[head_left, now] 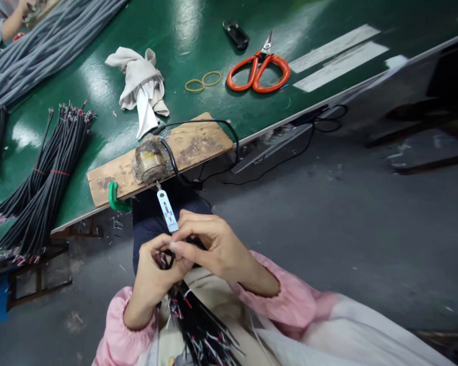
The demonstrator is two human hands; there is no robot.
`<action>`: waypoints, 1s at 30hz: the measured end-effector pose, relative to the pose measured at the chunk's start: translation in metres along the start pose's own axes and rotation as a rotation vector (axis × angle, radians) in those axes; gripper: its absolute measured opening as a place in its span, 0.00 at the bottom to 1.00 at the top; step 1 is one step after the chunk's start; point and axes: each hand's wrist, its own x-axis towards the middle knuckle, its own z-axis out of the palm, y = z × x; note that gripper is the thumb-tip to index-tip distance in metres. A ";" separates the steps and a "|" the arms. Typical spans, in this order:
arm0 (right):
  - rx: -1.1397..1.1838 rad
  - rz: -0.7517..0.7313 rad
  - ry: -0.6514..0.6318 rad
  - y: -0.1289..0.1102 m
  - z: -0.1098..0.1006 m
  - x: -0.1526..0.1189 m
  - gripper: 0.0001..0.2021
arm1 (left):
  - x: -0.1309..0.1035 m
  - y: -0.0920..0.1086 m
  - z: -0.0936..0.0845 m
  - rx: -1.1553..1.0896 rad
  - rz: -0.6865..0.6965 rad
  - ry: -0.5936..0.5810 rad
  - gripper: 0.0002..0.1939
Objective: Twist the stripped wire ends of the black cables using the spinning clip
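Note:
A bundle of black cables (204, 325) with stripped red and white ends hangs over my lap, its upper part inside my left hand (160, 269), whose fingers are wrapped round it. My right hand (204, 244) is pinched close beside the left one, thumb and forefinger together; what lies between them is too small to tell. Just past my fingertips is a light blue clip-like tool (167, 209), attached by a metal tip to a small motor (149, 158). That motor is fixed on a worn wooden board (198, 142) at the table edge.
On the green table (99, 122) lie black cable bundles (57, 178), thick grey cables (57, 46), a white cloth (141, 84), rubber bands (203, 81), orange-handled scissors (259, 71) and a black object (235, 35). A green clamp (116, 198) grips the board. Another person's arm (13, 23) shows top left.

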 end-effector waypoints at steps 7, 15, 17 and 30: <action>-0.082 0.000 0.130 0.010 0.002 -0.013 0.13 | -0.005 -0.009 -0.008 -0.067 0.136 0.202 0.22; -0.057 -0.205 0.098 0.019 -0.003 -0.009 0.11 | -0.004 -0.020 -0.014 -0.097 0.177 0.058 0.19; 0.036 -0.166 0.086 0.022 0.001 -0.008 0.12 | -0.004 -0.025 -0.016 -0.110 0.182 0.024 0.17; 0.495 0.362 0.022 0.027 -0.001 0.017 0.22 | -0.003 0.002 -0.010 0.026 0.254 0.192 0.10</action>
